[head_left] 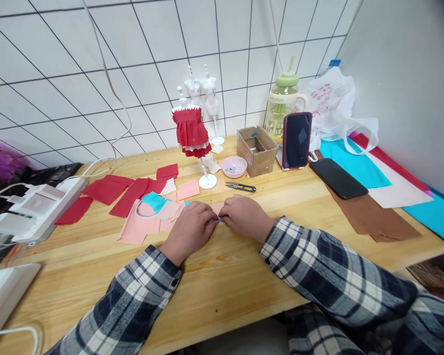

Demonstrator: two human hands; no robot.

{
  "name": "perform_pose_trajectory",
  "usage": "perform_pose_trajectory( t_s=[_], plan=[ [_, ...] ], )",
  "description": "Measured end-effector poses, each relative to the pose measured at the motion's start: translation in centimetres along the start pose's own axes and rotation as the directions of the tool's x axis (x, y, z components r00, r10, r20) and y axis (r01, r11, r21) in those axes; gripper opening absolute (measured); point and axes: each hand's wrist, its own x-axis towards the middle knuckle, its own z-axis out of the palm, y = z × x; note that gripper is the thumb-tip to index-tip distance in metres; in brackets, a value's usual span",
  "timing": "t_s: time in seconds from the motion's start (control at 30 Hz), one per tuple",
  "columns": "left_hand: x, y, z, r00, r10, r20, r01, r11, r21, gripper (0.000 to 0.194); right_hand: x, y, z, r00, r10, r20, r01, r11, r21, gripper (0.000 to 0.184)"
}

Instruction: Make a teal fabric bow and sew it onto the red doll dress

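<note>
My left hand [190, 227] and my right hand [244, 217] meet over the wooden table, thumbs and fingers pinched together. Between the fingertips shows a tiny bit of blue paper [219, 220], mostly hidden by the fingers. Behind it a pink paper strip [217, 207] peeks out between the hands. Left of my left hand lie pink paper pieces [133, 231], with a ring [142, 215] and a blue paper scrap [154, 201] on top. Thread snips [241, 187] rest just beyond my right hand.
A doll mannequin in a red paper dress [190, 129] stands behind, near a pink dish of beads [234, 167] and a cardboard box [257, 150]. Further right are a propped phone [296, 140], a flat black phone [338, 177] and coloured sheets. A power strip [48, 209] sits left.
</note>
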Motion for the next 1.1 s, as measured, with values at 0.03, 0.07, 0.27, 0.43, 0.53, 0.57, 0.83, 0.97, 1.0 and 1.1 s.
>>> perform_pose_trajectory(
  t_s=[0.03, 0.07, 0.27, 0.43, 0.53, 0.57, 0.83, 0.97, 1.0, 1.1],
  plan=[
    [0.0, -0.01, 0.0, 1.0, -0.008, -0.004, 0.008, 1.0, 0.003, 0.018, -0.01, 0.01, -0.09, 1.0, 0.006, 0.008, -0.006, 1.0, -0.005, 0.026],
    [-0.01, 0.0, 0.01, 1.0, -0.015, -0.006, 0.015, 1.0, 0.005, 0.018, -0.04, 0.02, -0.17, 1.0, 0.014, 0.013, -0.013, 1.0, -0.008, 0.026],
    [0.0, 0.06, 0.05, 1.0, -0.028, 0.005, 0.028, 1.0, 0.013, 0.017, -0.17, -0.19, -0.31, 0.999, 0.046, -0.018, -0.046, 0.999, 0.0, 0.024],
    [0.06, 0.06, 0.01, 0.999, -0.029, 0.012, 0.029, 1.0, 0.01, 0.016, 0.02, -0.49, -0.13, 0.999, 0.038, 0.016, -0.038, 0.999, 0.012, 0.024],
    [0.0, 0.08, -0.02, 0.998, -0.042, 0.036, 0.041, 0.999, 0.024, 0.017, 0.12, -0.53, -0.06, 0.998, 0.06, 0.032, -0.061, 0.998, 0.024, 0.026],
    [-0.03, 0.1, -0.02, 0.998, -0.051, 0.043, 0.05, 0.998, 0.026, 0.018, 0.14, -0.53, -0.05, 0.997, 0.067, 0.035, -0.068, 0.997, 0.024, 0.026],
    [0.09, 0.34, -0.09, 0.999, -0.019, 0.041, 0.018, 1.0, 0.026, 0.021, -0.01, -0.45, 0.06, 0.996, 0.089, 0.027, -0.09, 0.995, 0.03, 0.024],
    [0.06, 0.34, -0.02, 1.0, 0.001, -0.016, -0.001, 1.0, 0.016, 0.02, 0.07, -0.53, 0.17, 0.991, 0.129, 0.036, -0.13, 0.99, 0.044, 0.025],
    [0.03, 0.32, 0.0, 1.0, 0.001, -0.02, -0.001, 1.0, 0.015, 0.02, 0.11, -0.54, 0.19, 0.989, 0.138, 0.042, -0.14, 0.989, 0.049, 0.025],
    [-0.02, 0.23, 0.07, 1.0, -0.018, 0.008, 0.018, 1.0, 0.016, 0.02, 0.21, -0.51, 0.29, 0.986, 0.157, 0.049, -0.161, 0.984, 0.077, 0.024]
  ],
)
